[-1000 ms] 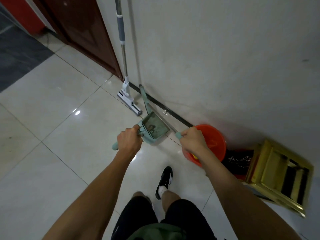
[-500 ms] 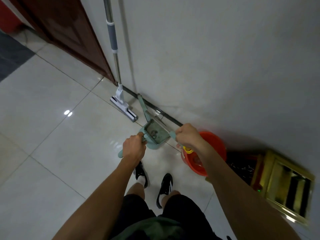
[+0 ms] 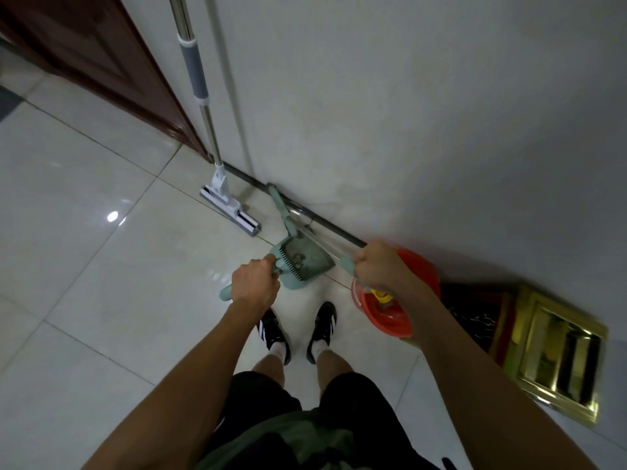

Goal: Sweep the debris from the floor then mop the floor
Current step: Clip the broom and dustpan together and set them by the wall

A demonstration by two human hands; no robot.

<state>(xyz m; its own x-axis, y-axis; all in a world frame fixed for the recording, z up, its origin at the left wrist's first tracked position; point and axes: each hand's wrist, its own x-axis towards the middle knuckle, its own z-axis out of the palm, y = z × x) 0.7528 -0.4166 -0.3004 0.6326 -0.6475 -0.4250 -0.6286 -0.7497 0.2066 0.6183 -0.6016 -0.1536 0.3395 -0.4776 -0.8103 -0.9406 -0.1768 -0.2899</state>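
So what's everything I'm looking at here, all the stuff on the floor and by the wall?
dustpan: one, pale green, held up over the floor in front of the feet
broom: one, pale green head at the wall base, silver shaft rising to the right hand
mop: one, silver pole with grey grip and white head, leaning on the wall
bucket: one, red-orange, on the floor by the wall
gold frame: one, gold, far right
door: one, dark brown, upper left
shoes: two, black and white
left hand: grips the dustpan handle
right hand: grips the broom handle
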